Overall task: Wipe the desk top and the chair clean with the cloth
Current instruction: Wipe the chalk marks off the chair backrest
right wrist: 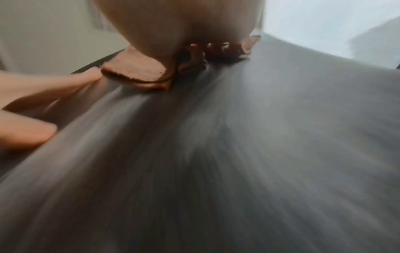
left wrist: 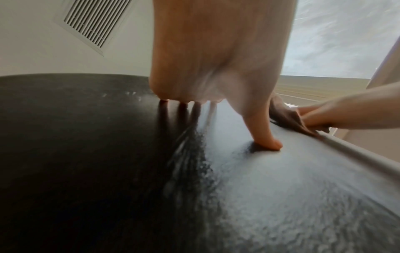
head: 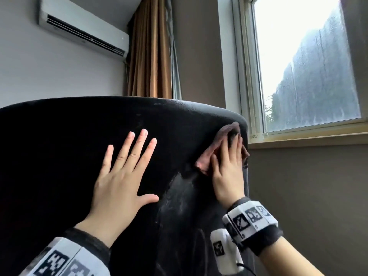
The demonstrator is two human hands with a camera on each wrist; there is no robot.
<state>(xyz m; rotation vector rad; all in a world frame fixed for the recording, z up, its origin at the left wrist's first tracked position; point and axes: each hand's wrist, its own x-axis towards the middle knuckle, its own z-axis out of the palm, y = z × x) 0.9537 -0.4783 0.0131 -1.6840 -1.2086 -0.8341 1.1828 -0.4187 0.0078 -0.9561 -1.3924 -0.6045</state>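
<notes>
The black chair back (head: 59,146) fills the lower left of the head view. My left hand (head: 127,172) lies flat on it with the fingers spread and straight; in the left wrist view the thumb (left wrist: 266,140) presses into the upholstery (left wrist: 86,154). My right hand (head: 229,172) presses a pinkish-brown cloth (head: 205,158) against the chair back near its upper right edge, fingers straight on the cloth. The cloth (right wrist: 134,70) bunches out from under the right palm (right wrist: 173,25) in the blurred right wrist view. A damp grey streak (head: 179,196) runs below the cloth.
A window (head: 308,66) with a sill is close on the right, behind the chair's edge. A brown curtain (head: 151,56) hangs in the corner and an air conditioner (head: 83,30) is on the wall at upper left. The desk is out of view.
</notes>
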